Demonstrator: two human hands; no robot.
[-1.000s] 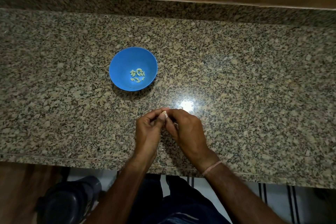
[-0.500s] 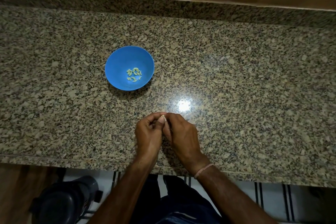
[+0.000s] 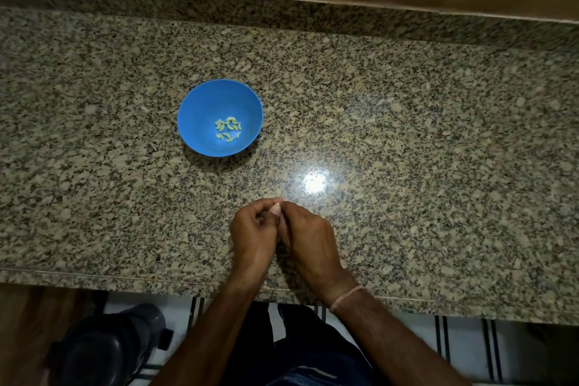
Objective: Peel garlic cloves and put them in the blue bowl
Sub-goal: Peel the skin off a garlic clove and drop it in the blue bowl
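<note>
- Several small, pale yellow-green peeled garlic cloves (image 3: 228, 130) already lie at the bottom of the round blue plastic bowl (image 3: 200, 110). That part of your job is done.
- One more little pale garlic clove (image 3: 275, 207) is between your fingertips. It sits just above the speckled brown granite worktop (image 3: 423, 135), near the front edge.
- Your left hand (image 3: 253, 233) is curled and pinches the clove from the left side.
- Your right hand (image 3: 308, 238) is curled too, and its fingertips press on the same clove from the right side. Both hands touch each other there.
- I think you are in the middle of peeling this clove. It is too small to tell how much skin is left on it.
- The bowl stands well apart from your hands, further back and to the left, so this clove is not in it yet.
- No other unpeeled cloves can be picked out on the worktop, though its speckles could hide small ones. I cannot say how many are left.
- What is left, as far as I can judge: finish this peel, then drop the clove into the bowl.
</note>
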